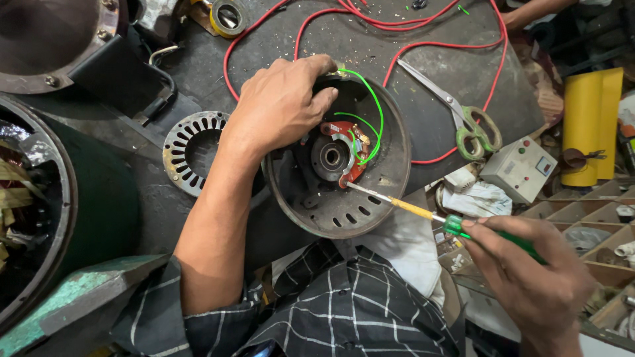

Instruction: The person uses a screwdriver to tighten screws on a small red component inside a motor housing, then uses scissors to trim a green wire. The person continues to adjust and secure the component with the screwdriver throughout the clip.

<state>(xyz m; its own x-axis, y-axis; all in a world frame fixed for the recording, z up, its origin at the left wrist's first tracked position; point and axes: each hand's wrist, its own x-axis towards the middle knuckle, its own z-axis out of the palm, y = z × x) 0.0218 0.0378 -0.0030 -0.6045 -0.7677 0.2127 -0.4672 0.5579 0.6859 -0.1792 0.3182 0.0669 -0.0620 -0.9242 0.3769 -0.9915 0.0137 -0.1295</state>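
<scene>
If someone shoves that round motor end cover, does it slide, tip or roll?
The motor end cover looks like thick dark metal, so probably heavy for its size. It lies open side up like a dish, so rolling seems unlikely. The left hand grips its rim; without that, the screwdriver could probably rock it.

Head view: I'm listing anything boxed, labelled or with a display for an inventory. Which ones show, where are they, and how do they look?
Control box: right of the scissors; pale grey, squarish, small coloured buttons and a little meter window.
Yellow roll: far right edge; upright yellow cylinder.
Tape roll: top edge, left of centre; yellow ring.
White wrapper: below the box; crumpled, print unreadable.
</scene>
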